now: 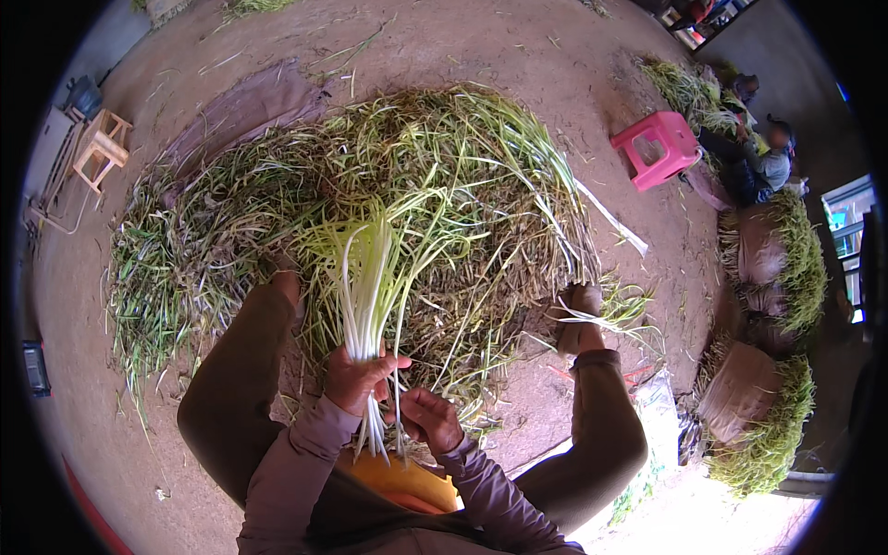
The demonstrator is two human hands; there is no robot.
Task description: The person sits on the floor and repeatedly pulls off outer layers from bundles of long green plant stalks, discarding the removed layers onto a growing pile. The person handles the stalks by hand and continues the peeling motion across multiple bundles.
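Observation:
My left hand (354,380) is closed around a bunch of long leafy stalks (362,298), which look like blanched garlic chives. Their white lower stems run through the grip, and the yellow-green leaves fan out away from me. Close beside it, my right hand (431,417) has its fingers curled at the lower end of a single pale stalk (397,374). This stalk stands slightly apart from the bunch and passes by the left thumb. Beyond both hands spreads a large heap of green and dried leaves (430,152) on the floor, between and past my legs.
A pink plastic stool (655,149) stands at the right. Behind it, a person (766,163) sits near more stalks. Wrapped bundles of stalks (742,392) line the right side. A wooden stool (104,149) is at the far left. Something yellow (402,479) lies under my forearms.

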